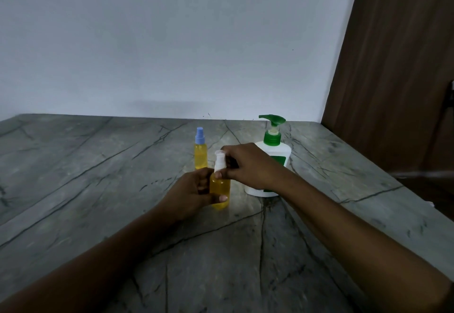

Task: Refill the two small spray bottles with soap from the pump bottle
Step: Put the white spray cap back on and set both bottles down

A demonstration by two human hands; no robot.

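A small spray bottle (pixel 220 192) full of yellow liquid stands on the grey marble counter (pixel 98 189), a little right of the counter's middle. My left hand (pixel 194 193) grips its body from the left. My right hand (pixel 248 165) pinches its white spray cap (pixel 218 160) from the right. Behind it stands a second small spray bottle (pixel 200 156), slim, yellow inside, with a blue cap and untouched. The white pump bottle (pixel 272 157) with a green pump head stands upright at the right, partly hidden by my right hand.
A white wall runs along the counter's back edge. A brown wooden panel (pixel 398 67) rises at the right, past the counter's right edge.
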